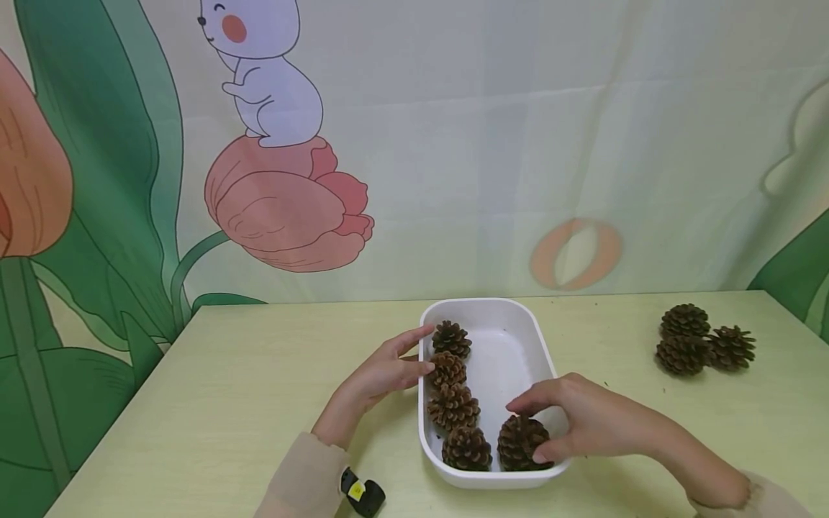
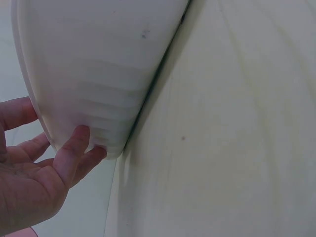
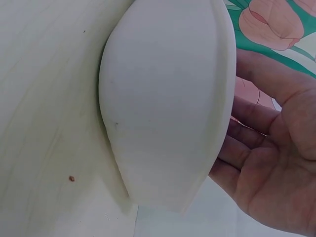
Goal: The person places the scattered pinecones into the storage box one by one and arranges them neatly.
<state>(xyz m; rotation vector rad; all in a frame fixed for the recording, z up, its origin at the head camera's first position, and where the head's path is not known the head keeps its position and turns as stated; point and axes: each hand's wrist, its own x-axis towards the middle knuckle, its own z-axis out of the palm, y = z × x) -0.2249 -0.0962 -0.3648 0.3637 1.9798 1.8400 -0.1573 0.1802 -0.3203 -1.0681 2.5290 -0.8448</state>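
At far left, the desk (image 1: 259, 403) runs up to a printed cloth (image 1: 453, 180). A black device (image 1: 364, 495) sits by the left cuff. The left hand (image 1: 388, 373) holds the left wall of the white tray (image 1: 505, 360), its fingers parted across the rim, some against the outer face in the left wrist view. Just inside that wall, four cones (image 1: 453, 407) stand in a column along the tray's long axis, which runs away from the person.

Right of the column's near end, a fifth cone (image 1: 520, 447) sits in the tray's near right corner, roughly round, with no plain long axis. It lies left of the palm of the right hand (image 1: 596, 417), between thumb and fingers, which curl round it; how firmly they clamp, I cannot tell, as the tray wall hides it in the right wrist view. The right hand is clearly the nearer.

Farther right, three cones (image 1: 684, 355) cluster, touching, on the desk, beyond the right hand and well apart from the tray.
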